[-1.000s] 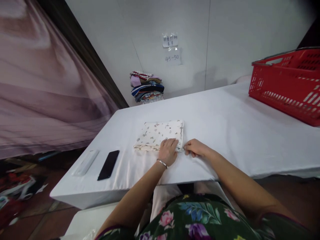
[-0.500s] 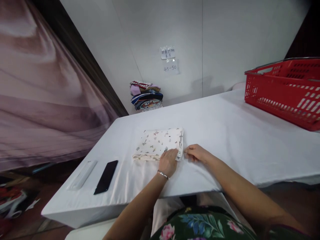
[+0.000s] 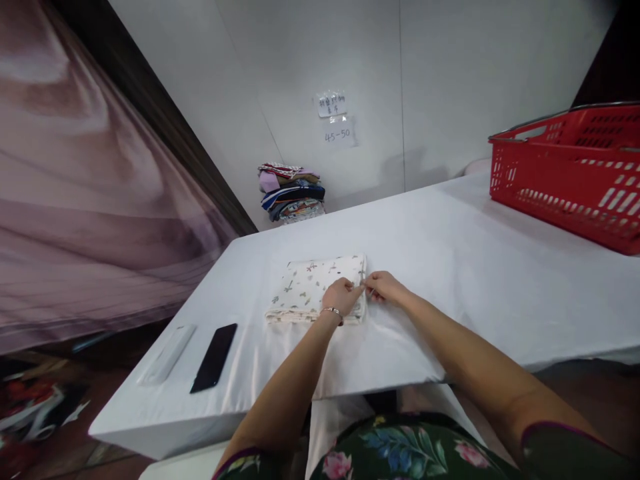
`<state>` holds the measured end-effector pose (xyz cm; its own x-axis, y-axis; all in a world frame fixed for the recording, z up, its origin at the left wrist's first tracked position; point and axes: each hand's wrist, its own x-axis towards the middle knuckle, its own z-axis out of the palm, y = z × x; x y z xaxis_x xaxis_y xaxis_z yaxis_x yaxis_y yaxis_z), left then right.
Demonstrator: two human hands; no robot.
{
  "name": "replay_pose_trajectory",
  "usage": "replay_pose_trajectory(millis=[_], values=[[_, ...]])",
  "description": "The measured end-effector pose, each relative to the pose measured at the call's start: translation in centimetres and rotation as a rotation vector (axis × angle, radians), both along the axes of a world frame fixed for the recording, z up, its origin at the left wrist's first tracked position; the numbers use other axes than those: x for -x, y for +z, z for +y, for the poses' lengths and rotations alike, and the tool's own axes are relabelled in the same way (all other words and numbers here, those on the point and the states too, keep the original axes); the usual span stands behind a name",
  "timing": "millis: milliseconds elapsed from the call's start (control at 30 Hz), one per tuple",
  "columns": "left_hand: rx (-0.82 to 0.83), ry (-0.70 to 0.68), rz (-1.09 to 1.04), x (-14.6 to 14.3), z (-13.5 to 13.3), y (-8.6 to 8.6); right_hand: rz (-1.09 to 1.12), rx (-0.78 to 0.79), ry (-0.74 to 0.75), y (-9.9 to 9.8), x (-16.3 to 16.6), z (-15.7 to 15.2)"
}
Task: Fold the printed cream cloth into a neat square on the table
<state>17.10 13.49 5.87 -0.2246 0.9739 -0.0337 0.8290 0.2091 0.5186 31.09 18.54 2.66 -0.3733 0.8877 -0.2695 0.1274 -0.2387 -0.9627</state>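
Note:
A folded white cloth (image 3: pixel 305 283) with a small leaf-and-twig print lies flat on the white-covered table (image 3: pixel 425 247). My left hand (image 3: pixel 343 295), with a bracelet at its wrist, rests over the cloth's right part. Its fingers are bent, and thumb and forefinger come together at the right edge. From the other side my right hand (image 3: pixel 385 287) pinches at that same edge, its fingertips close to the left ones. The exact bit of cloth between the fingertips is too small to make out.
A black phone (image 3: pixel 214 358) and a pale, long flat object (image 3: pixel 167 355) lie at the table's left. Folded fabrics (image 3: pixel 293 192) are stacked by the wall, below taped paper signs (image 3: pixel 336 120). A red basket (image 3: pixel 565 177) stands at right; a pink curtain (image 3: pixel 100 200) hangs at left.
My left hand has gone from lying flat near the cloth's front right corner to a bent-finger pinch further up its right edge. My right hand has moved slightly up and left to that edge.

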Motion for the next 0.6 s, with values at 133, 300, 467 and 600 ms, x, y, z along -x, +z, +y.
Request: replay_pose_trajectory(millis=[133,300,467,600], values=[[0.029,-0.002,0.009,0.4,0.9,-1.0,0.037,-0.077,-0.054,-1.2,-0.2,-0.5],[0.007,-0.011,-0.048,0.9,0.9,-1.3,-0.014,-0.280,-0.077,-1.3,0.1,-0.3],[0.013,-0.041,-0.059,0.9,0.6,-1.2,-0.163,-0.305,-0.090,-1.2,1.2,0.2],[0.016,-0.072,-0.071,1.1,0.6,-1.2,-0.100,-0.225,-0.117,-1.2,0.6,0.1]])
